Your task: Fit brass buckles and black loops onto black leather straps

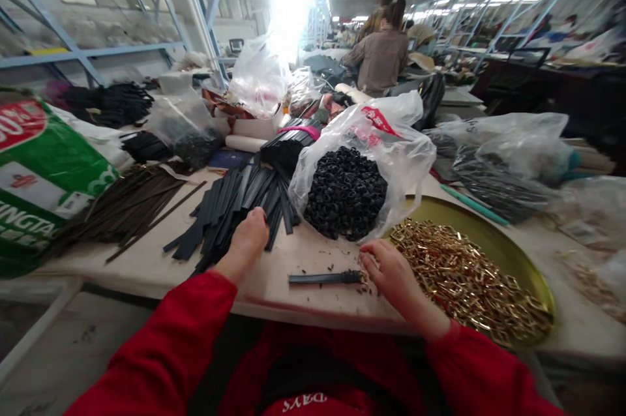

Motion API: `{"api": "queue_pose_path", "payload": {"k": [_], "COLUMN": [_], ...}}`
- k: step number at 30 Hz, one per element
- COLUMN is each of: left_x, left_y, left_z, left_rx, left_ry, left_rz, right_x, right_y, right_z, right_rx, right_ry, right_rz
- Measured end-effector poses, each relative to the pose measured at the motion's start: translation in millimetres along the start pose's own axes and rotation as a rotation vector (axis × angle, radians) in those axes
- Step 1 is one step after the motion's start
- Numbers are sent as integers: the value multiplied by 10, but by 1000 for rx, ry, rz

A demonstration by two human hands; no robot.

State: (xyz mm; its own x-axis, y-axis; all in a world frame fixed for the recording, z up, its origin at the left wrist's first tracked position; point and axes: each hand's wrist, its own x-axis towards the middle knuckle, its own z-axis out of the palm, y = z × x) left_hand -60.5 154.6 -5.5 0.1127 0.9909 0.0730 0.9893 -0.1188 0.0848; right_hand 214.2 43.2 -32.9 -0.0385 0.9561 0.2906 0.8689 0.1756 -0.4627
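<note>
My left hand [250, 238] is over the pile of flat black strips [220, 204], its fingers curled together; whether a strip is in them is hidden. Between my hands a short black strip [317, 278] lies flat on the pale table [288, 305], with a gold-coloured end at its right. Just above that end is my right hand [386, 266], thumb and forefinger slightly apart, with nothing visible between them. An open clear plastic bag [408, 142] holds small black loops [345, 191]. Gold buckles [464, 272] fill a round gold tray [538, 279] beside my right hand.
Brown strips [127, 207] and a green bag [44, 181] are at the left. Behind stand a bundle of strips [293, 139] and plastic bags [261, 77]. A turquoise stick [474, 204] rests by the tray. People [381, 54] are farther back.
</note>
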Motion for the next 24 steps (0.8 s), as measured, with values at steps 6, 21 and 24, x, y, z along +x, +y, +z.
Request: {"api": "queue_pose_path", "payload": {"k": [6, 21, 24], "left_x": [-505, -789, -780], "left_y": [185, 723, 734], "left_z": [27, -49, -30], "left_rx": [-530, -1543, -1552], "left_ry": [-277, -988, -992], "left_rz": [232, -346, -368], "right_x": [468, 563, 521], "right_y": [50, 68, 118], "right_z": [75, 229, 174], "right_rx": [-393, -405, -61], "right_ry": [-143, -281, -187], "right_rz": [-5, -79, 4]}}
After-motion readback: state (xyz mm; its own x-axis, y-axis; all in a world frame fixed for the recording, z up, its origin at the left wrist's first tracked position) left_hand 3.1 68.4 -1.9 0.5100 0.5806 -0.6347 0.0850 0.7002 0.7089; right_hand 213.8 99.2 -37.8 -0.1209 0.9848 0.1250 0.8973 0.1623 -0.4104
